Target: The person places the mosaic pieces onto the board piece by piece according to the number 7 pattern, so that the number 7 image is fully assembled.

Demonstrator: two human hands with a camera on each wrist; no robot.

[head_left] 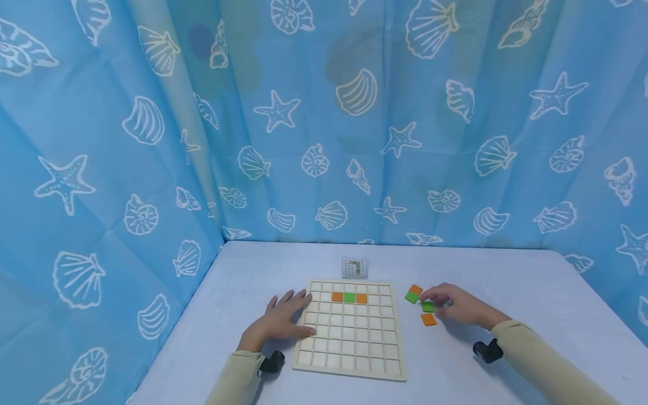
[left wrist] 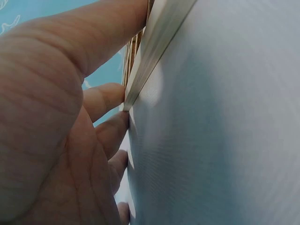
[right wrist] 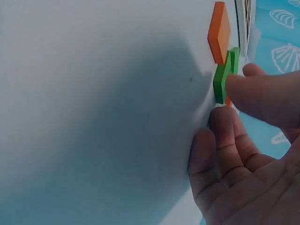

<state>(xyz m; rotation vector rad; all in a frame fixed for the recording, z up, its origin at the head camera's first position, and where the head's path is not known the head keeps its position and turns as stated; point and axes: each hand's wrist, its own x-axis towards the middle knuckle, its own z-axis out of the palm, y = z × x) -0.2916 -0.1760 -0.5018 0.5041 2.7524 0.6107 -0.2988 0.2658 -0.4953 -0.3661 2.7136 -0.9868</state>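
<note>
A wooden grid board (head_left: 349,376) lies on the table, with orange, green and orange square tiles in a row near its far side. My left hand (head_left: 283,319) rests at the board's left edge, fingers spread, its thumb (left wrist: 103,33) over the rim. To the board's right, my right hand (head_left: 458,304) is lowered over a green tile (head_left: 428,307), thumb and index finger on either side of it. In the right wrist view, the thumb (right wrist: 258,96) overlaps that green tile (right wrist: 221,84); whether it touches is unclear. The other fingertips are down at the tabletop.
An orange tile (head_left: 428,319) lies nearer than the green one, and another orange tile (head_left: 416,289) touches a green tile (head_left: 412,297) farther off. A small card (head_left: 354,268) with a grid pattern stands beyond the board. Blue shell-print curtains (head_left: 314,124) enclose the table.
</note>
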